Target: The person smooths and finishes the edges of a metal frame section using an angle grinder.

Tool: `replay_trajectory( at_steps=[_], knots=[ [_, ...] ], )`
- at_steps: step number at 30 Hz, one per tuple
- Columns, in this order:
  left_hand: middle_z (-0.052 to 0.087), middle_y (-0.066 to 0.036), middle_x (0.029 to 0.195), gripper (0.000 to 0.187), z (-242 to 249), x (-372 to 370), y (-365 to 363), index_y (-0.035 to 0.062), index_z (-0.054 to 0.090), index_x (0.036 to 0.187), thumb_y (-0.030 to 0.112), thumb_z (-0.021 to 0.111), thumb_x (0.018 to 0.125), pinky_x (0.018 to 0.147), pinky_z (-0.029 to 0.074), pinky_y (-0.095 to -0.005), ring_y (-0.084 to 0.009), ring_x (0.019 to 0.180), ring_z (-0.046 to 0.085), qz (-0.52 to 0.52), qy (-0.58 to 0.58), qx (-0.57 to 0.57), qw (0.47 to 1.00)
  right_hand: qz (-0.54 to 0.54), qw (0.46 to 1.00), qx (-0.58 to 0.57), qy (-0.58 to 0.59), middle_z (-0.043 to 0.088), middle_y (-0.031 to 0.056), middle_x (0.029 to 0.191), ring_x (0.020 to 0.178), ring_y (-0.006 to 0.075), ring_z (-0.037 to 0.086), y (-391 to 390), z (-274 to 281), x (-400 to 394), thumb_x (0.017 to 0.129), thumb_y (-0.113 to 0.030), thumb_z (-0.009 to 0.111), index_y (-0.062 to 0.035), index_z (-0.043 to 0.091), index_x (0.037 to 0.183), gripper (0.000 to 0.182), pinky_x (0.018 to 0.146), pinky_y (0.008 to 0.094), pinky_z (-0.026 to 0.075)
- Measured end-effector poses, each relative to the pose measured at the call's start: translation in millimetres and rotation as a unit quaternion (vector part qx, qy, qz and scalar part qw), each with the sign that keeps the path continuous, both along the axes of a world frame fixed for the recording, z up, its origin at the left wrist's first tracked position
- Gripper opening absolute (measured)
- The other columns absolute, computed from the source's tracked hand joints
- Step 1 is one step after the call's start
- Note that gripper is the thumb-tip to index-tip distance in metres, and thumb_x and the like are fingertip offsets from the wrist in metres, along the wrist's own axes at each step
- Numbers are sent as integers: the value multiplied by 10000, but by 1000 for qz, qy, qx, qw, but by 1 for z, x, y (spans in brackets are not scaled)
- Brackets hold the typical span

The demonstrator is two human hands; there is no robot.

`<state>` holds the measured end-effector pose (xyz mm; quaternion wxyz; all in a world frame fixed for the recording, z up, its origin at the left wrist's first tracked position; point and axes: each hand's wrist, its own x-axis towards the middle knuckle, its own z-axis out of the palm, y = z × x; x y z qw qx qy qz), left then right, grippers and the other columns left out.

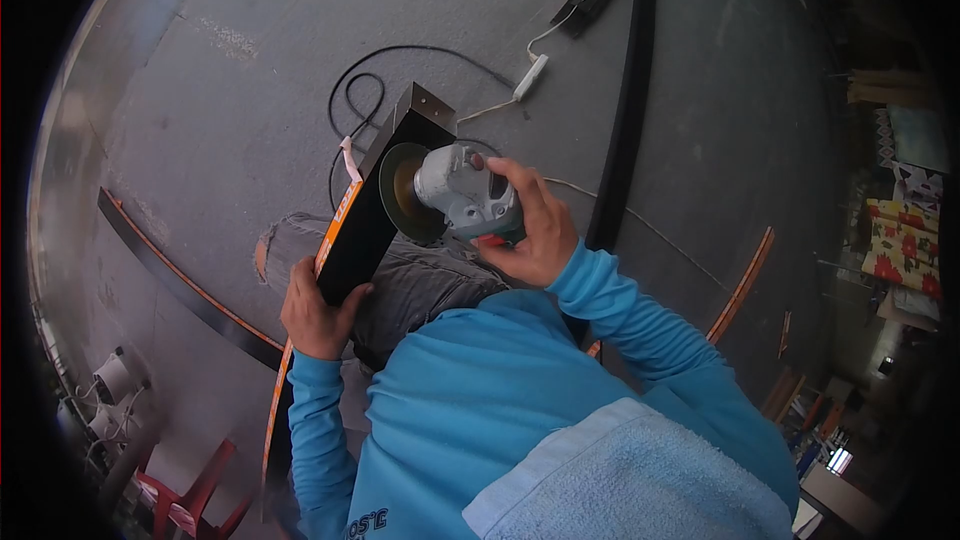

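the person's right hand [540,225] grips a grey grinder [465,195], thumb on the near side and fingers curled over its far side. the grinder's round disc [408,198] faces a black bar [360,245]; whether it touches or stands just beside the metal, one cannot tell.

the left hand [318,310] is wrapped around the bar, thumb on the dark face and fingers over the far edge. the bar slants across the lap, over the grey trousers [420,300], its far end up and away from the body, with small holes in the end face. an orange strip [338,225] runs along its left edge, and a pale flap [350,160] curls loose at the strip's far tip.

on the grey floor [240,110] beyond, a black cable [345,70] lies in loops, near a white socket block [531,78] on a pale cord. a long curved rail [625,110] lies right of the grinder, and a dark strut [185,270] with an orange-brown edge lies to the left. a red chair [205,485] stands at lower left. a light blue towel [630,470] lies over the blue top [470,380].
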<state>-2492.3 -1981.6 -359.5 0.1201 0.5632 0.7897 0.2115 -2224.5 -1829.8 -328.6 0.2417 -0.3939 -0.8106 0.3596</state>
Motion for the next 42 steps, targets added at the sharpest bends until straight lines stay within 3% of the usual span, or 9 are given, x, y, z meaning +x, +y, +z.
replay_trajectory(
  at_steps=[2, 6, 9, 11, 17, 21, 23, 42],
  knots=[
    [613, -175, 924, 725, 0, 0, 0, 15, 484, 1140, 343, 879, 628, 708, 515, -401, -345, 824, 649, -1, 3, 1, 1000, 9, 999, 32, 4, 533, 230, 1135, 916, 435, 653, 1, 0, -1, 675, -135, 788, -171, 295, 1417, 891, 746, 473, 589],
    [610, -175, 925, 727, 1, 1, 0, 14, 483, 1140, 341, 880, 626, 708, 513, -403, -347, 824, 646, -3, 13, 3, 1000, 6, 1000, 28, 1, 530, 231, 1134, 917, 437, 653, 1, 0, -2, 676, -134, 790, -172, 295, 1418, 892, 744, 472, 592],
    [609, -172, 929, 728, 1, 1, 0, 14, 483, 1141, 340, 880, 625, 708, 512, -402, -347, 826, 646, 0, 12, 0, 1000, 1, 1000, -4, 7, 525, 241, 1198, 1040, 435, 612, 0, 0, -3, 665, -108, 808, -162, 306, 1410, 900, 832, 463, 544],
    [608, -172, 932, 730, 2, 1, 1, 13, 483, 1142, 341, 880, 624, 708, 511, -402, -347, 828, 646, 0, 10, -1, 1000, 6, 999, 32, 14, 529, 235, 1129, 915, 439, 654, 1, 1, -5, 679, -124, 786, -172, 295, 1418, 889, 735, 471, 593],
    [612, -169, 926, 739, 1, 1, 1, 15, 484, 1145, 352, 881, 620, 708, 510, -404, -348, 830, 645, 0, 13, 2, 1000, -3, 999, 35, 12, 531, 228, 1134, 915, 435, 654, -1, 0, -4, 669, -115, 784, -174, 301, 1416, 892, 726, 465, 591],
    [616, -168, 918, 738, -1, 2, 0, 20, 487, 1145, 355, 881, 618, 711, 510, -405, -347, 832, 646, 7, 13, 3, 1000, -3, 999, 40, 13, 533, 224, 1135, 917, 433, 655, -1, 0, -4, 663, -112, 784, -174, 301, 1414, 895, 735, 466, 593],
    [616, -170, 918, 738, 0, 3, 0, 20, 487, 1145, 354, 881, 618, 711, 510, -405, -349, 830, 646, 7, 12, 4, 1000, -7, 1000, -4, 7, 528, 226, 1212, 1032, 435, 620, -2, 0, -4, 659, -112, 813, -157, 316, 1398, 892, 833, 463, 551],
    [609, -171, 937, 731, 1, 5, 0, 10, 487, 1141, 347, 878, 623, 709, 512, -399, -346, 835, 647, 3, 24, 4, 1000, -4, 1000, 2, 6, 528, 238, 1195, 1026, 442, 620, 0, 1, -7, 655, -111, 816, -158, 300, 1407, 913, 822, 468, 550]
  ],
)
